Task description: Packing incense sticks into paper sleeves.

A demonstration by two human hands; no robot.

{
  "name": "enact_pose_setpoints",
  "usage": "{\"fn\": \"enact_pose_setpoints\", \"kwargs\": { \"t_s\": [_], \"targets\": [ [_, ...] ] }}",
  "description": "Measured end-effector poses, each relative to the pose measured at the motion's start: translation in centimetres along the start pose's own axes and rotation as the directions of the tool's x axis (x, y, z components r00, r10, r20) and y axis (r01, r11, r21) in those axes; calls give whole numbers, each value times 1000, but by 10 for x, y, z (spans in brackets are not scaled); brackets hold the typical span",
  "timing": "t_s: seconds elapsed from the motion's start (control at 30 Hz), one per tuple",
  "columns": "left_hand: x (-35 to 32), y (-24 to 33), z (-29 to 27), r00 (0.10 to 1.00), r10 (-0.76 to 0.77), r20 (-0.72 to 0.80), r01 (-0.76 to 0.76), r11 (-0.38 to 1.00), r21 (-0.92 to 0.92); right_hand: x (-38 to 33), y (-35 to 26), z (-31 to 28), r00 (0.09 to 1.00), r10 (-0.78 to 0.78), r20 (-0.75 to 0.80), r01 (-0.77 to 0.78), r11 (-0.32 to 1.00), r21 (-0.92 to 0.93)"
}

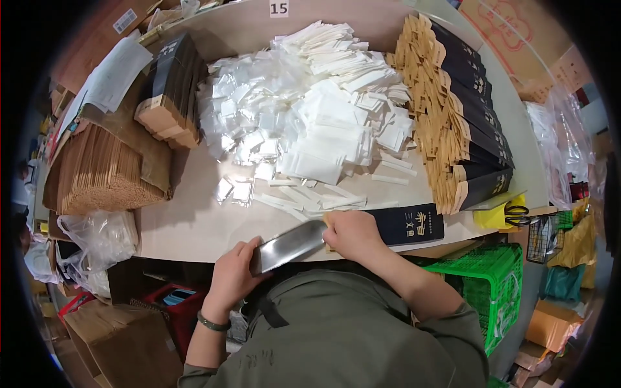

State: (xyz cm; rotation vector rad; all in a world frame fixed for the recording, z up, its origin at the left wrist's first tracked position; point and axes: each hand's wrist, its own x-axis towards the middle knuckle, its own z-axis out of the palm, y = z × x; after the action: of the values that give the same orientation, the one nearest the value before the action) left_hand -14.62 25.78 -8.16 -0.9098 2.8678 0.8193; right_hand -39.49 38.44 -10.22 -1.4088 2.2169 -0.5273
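Note:
My left hand point(233, 275) grips the near end of a flat shiny metal tool point(290, 244) that lies along the table's front edge. My right hand point(352, 234) presses on the open end of a long black paper sleeve point(407, 225), where the metal tool's tip meets it. Just beyond the hands lie loose white paper strips point(304, 197) and small clear plastic packets point(234, 191). A large heap of white napkins and clear packets point(304, 110) covers the table's middle.
A row of black-and-tan sleeves point(466, 123) lines the right side, another stack point(169, 90) sits at the left. Bundles of wooden sticks point(97, 171) lie far left. Scissors point(515, 211) and a green basket point(498, 278) are on the right, cardboard boxes point(123, 336) below left.

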Motion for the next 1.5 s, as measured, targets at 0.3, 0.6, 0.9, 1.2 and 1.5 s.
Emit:
{"fn": "enact_pose_setpoints", "kwargs": {
  "t_s": [0.3, 0.6, 0.9, 1.2, 1.5],
  "targets": [
    [62, -53, -3, 891, -16, -453, 0, 999, -36, 17, 47, -50, 990, -22, -142, -20, 958, -287],
    [95, -87, -22, 874, -334, -354, 285, 941, -183, 12, 106, -62, 982, -34, -187, 0, 983, -181],
    [33, -7, 6, 974, 198, -109, -191, 979, 69, 15, 40, -48, 883, -187, -431, 273, 951, 148],
    [36, -18, -41, 910, 218, -352, -180, 974, 137, 89, 25, -7, 834, -465, -297, 323, 848, -421],
    [46, -168, -254, 612, -79, -787, 492, 817, 301, 87, -6, -35, 957, -251, -148, 225, 959, -173]
  ]
}}
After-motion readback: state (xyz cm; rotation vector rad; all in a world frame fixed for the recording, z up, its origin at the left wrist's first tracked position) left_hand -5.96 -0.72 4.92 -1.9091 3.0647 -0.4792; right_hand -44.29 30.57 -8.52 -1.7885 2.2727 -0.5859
